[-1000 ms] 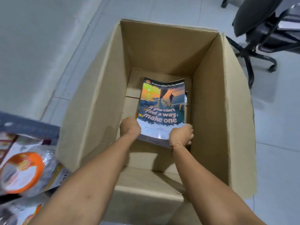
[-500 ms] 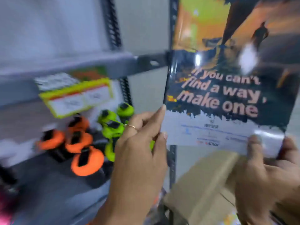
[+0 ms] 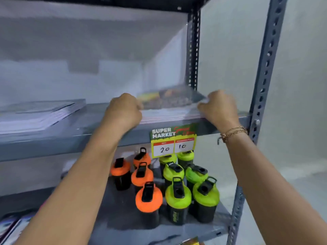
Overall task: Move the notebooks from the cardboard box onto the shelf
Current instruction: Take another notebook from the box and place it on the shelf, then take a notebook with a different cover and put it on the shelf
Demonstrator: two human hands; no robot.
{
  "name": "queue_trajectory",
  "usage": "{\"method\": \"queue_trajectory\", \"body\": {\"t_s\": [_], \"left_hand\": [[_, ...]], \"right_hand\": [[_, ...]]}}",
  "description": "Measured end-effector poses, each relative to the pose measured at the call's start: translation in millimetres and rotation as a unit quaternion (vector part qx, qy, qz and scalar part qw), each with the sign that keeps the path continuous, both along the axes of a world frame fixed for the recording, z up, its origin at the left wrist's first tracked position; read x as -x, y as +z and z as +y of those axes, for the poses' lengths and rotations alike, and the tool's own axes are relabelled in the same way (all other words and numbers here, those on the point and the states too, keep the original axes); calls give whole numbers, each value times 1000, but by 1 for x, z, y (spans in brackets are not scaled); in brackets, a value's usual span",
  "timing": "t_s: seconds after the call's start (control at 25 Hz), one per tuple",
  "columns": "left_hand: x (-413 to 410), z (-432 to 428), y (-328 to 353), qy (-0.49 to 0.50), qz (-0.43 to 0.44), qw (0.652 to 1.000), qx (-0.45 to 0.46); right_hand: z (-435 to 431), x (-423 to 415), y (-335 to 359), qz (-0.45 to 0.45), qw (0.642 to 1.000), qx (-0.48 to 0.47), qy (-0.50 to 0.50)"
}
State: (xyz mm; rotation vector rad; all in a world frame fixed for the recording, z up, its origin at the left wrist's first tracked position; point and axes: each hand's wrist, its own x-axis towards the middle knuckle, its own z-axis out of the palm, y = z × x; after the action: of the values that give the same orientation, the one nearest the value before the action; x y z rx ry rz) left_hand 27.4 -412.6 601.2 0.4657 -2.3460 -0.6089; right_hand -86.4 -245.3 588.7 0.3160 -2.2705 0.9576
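A stack of notebooks (image 3: 169, 103) with a dark, colourful cover lies flat on the grey metal shelf (image 3: 70, 138), at its right end by the rear post. My left hand (image 3: 123, 112) grips the stack's left front corner. My right hand (image 3: 218, 106), with a thin bracelet at the wrist, holds the right front corner. A second pile of notebooks (image 3: 39, 114) rests further left on the same shelf. The cardboard box is out of view.
A "SUPER MARKET" price tag (image 3: 174, 140) hangs from the shelf edge. On the shelf below stand several orange-lidded bottles (image 3: 148, 197) and green-lidded bottles (image 3: 178, 193). Perforated grey uprights (image 3: 265, 68) frame the right side. More printed items (image 3: 10, 227) lie at the lower left.
Both hands lifted the notebooks out of the cardboard box, carried them up past the shelf front, and now hold them lying flat on the shelf. The view turned from the box to the shelf.
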Motion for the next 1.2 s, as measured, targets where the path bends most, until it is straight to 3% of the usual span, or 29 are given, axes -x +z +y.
{"method": "queue_trajectory", "body": {"t_s": [0.12, 0.2, 0.24, 0.32, 0.4, 0.48, 0.56, 0.64, 0.72, 0.84, 1.0, 1.2], "left_hand": [[7, 2, -1, 17, -51, 996, 70], [10, 22, -7, 34, -1, 988, 151], [12, 38, -14, 15, 67, 978, 195], [21, 95, -45, -106, 217, 934, 264], [35, 158, -100, -268, 235, 893, 273], [57, 233, -173, -437, 80, 869, 219], [66, 305, -263, -518, -204, 811, 178], [66, 354, -363, -518, -404, 729, 193], [57, 389, -454, -506, -533, 649, 198], [44, 397, -556, -463, -620, 598, 208], [53, 391, -629, -404, -633, 629, 202], [42, 406, -635, -378, -566, 714, 166]], "right_hand": [[-2, 12, -9, -2, 997, -68, -40], [12, 2, -19, 97, 995, -26, -31], [24, -7, -29, 183, 983, 25, -21], [65, -30, -69, 335, 928, 150, -58], [113, -46, -139, 349, 898, 228, -137], [176, -51, -231, 201, 901, 294, -247], [237, -69, -340, -14, 864, 342, -369], [280, -98, -433, -223, 789, 361, -445], [313, -135, -511, -406, 689, 349, -489], [327, -180, -582, -586, 561, 322, -489], [328, -190, -626, -579, 534, 354, -504], [325, -183, -644, -566, 497, 344, -561]]}}
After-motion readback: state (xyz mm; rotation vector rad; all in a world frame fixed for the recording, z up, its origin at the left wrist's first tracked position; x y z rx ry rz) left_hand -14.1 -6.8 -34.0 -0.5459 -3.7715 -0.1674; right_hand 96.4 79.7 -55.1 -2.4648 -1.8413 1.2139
